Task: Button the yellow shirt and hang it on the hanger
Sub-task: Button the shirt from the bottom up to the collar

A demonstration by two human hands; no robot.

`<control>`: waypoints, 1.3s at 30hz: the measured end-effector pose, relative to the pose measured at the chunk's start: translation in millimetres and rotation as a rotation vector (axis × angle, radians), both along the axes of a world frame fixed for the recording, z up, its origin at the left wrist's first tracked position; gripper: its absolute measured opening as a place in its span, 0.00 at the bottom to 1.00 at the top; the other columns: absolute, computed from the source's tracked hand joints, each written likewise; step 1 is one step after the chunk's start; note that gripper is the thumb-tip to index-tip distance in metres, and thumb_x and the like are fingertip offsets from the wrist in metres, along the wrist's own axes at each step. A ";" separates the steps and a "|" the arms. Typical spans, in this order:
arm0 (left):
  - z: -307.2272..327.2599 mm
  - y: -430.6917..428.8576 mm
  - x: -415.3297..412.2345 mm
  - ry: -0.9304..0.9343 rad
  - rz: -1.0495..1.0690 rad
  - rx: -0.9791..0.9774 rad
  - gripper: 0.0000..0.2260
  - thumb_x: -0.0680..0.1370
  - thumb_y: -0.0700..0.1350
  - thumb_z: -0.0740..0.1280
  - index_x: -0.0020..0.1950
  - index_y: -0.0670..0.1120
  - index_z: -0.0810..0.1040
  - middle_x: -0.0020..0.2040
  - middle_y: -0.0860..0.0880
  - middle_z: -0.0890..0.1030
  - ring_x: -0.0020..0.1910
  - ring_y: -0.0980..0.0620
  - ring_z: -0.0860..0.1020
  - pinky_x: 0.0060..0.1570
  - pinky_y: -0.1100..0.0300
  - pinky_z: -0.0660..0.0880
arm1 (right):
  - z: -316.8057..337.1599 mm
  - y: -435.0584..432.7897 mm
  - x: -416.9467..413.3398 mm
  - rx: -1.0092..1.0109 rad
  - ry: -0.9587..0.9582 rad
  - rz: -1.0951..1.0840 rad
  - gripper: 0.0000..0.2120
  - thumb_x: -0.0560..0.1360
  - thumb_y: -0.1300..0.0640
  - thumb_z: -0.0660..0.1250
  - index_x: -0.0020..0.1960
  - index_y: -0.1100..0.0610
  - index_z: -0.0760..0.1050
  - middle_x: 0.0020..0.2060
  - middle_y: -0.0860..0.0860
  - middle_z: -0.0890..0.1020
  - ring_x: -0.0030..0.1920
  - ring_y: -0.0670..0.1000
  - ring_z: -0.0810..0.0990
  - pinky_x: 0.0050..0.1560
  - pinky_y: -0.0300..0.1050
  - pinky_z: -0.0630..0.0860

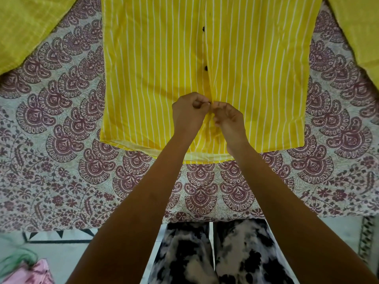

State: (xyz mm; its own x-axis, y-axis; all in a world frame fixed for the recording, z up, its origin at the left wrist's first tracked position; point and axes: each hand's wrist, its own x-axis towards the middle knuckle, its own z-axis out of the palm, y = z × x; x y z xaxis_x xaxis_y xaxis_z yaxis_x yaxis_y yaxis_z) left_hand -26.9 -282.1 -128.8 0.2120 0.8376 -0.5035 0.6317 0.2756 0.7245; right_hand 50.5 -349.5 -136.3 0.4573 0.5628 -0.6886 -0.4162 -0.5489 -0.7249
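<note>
The yellow shirt (155,74) with thin white stripes lies flat on the bed, its hem toward me. Two dark buttons (206,68) show along the front placket, the upper one near the top of the frame. My left hand (189,113) pinches the left placket edge at a third dark button close to the hem. My right hand (229,119) pinches the right placket edge against it. The fingertips of both hands meet over the placket. No hanger is in view.
A bedsheet (67,124) printed with maroon paisley covers the bed. Plain yellow-green cloth lies at the top left (26,27) and top right corners. A pink cloth (30,271) lies on the floor at bottom left. My patterned trousers (215,255) stand at the bed's edge.
</note>
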 end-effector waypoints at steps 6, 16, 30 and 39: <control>-1.9 2.6 -3.6 0.091 -0.040 0.024 0.03 0.71 0.39 0.70 0.42 0.43 0.82 0.35 0.50 0.81 0.31 0.60 0.76 0.38 0.67 0.72 | -5.5 4.9 4.9 0.010 -0.004 -0.040 0.09 0.77 0.65 0.61 0.39 0.56 0.73 0.29 0.48 0.73 0.24 0.38 0.69 0.28 0.32 0.68; -1.1 -3.3 0.9 0.015 -0.004 0.064 0.02 0.70 0.39 0.70 0.41 0.44 0.82 0.32 0.54 0.78 0.30 0.68 0.75 0.37 0.74 0.71 | -18.8 -5.1 3.6 0.020 -0.245 0.051 0.08 0.75 0.66 0.64 0.52 0.64 0.79 0.38 0.44 0.79 0.38 0.41 0.75 0.45 0.42 0.72; -9.7 2.0 -3.2 -0.032 0.000 -0.053 0.05 0.72 0.35 0.65 0.44 0.41 0.80 0.35 0.47 0.79 0.34 0.51 0.76 0.44 0.54 0.75 | -13.7 -3.7 13.3 0.043 -0.075 0.145 0.10 0.77 0.66 0.58 0.48 0.60 0.78 0.37 0.49 0.81 0.33 0.39 0.80 0.41 0.34 0.75; -9.1 8.3 -3.9 -0.069 0.119 -0.233 0.06 0.72 0.35 0.64 0.42 0.42 0.80 0.35 0.46 0.79 0.35 0.48 0.77 0.44 0.54 0.75 | -28.4 8.5 6.7 0.045 -0.368 0.156 0.01 0.68 0.66 0.70 0.40 0.63 0.79 0.32 0.48 0.80 0.32 0.35 0.78 0.39 0.31 0.73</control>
State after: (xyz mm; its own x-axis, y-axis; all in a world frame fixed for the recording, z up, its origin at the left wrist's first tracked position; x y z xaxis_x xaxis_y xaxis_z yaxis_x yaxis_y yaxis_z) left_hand -30.8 -273.8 -137.9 0.1592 0.7218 -0.6735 0.5362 0.5096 0.6729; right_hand 57.3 -341.0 -164.7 0.5750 0.6712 -0.4678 -0.0385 -0.5490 -0.8349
